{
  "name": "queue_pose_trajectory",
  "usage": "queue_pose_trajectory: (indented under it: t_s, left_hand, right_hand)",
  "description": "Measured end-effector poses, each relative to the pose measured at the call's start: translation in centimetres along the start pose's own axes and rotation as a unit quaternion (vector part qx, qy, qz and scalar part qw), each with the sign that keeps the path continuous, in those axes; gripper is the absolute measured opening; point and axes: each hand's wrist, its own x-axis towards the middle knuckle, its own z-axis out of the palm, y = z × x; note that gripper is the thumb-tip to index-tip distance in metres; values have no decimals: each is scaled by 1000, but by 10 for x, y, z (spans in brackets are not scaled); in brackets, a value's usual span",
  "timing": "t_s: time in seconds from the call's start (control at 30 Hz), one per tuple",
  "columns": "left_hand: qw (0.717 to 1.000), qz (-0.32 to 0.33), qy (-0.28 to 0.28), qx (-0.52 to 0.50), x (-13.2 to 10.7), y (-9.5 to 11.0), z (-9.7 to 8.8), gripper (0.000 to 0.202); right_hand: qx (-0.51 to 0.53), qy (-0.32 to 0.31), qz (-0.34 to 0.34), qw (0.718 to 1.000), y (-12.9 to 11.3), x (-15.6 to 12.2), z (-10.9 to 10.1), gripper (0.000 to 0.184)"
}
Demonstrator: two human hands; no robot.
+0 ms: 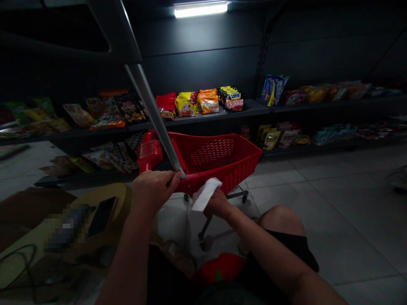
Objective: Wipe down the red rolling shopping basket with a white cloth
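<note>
Here, a red cart stands before the snack shelves.
The left hand curls tight round its silver pole; the right hand (fingers mostly hidden) clutches a white cloth against the cart's near rim.

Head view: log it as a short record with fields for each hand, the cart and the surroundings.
left hand: closed at the foot of the silver bar, where it meets the cart
right hand: holds a white cloth against the cart's near rim
red cart: plastic basket on wheels, nothing visible inside, standing on the tiled floor
shelves: dark, two levels, behind the cart
snack packets: lined up along the shelves
light: dim, one lamp above
</note>
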Motion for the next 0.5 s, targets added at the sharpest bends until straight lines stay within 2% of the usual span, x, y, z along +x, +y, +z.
queue_pose_trajectory:
  t_s: [0.07,0.1,0.17,0.23,0.3,0.33,0.4,0.5]
  left_hand:
    - [1000,10,5,-6,0,-1,-2,46]
    - [1000,15,8,-12,0,-1,-2,45]
    - [999,22,19,-19,-1,-2,-1,43]
    - [999,26,31,-20,-2,-3,1,41]
    - [998,32,43,-18,-3,-3,4,40]
    - [998,35,47,-17,-4,-3,6,40]
    - [998,39,54,-13,-3,-3,8,39]
    - [998,28,51,0,-2,-4,9,40]
  right_hand:
    - [-24,-12,1,1000,31,-7,-14,17]
    - [-40,2,34,999,47,-12,-21,16]
    - [-68,63,139,986,73,-20,-35,16]
    - [-81,135,247,956,84,-23,-41,18]
    - [-79,182,318,927,76,-23,-33,23]
    - [-72,186,332,922,65,-24,-25,25]
    - [-48,145,312,938,37,-28,-3,30]
    - [-14,26,211,977,0,-40,26,37]
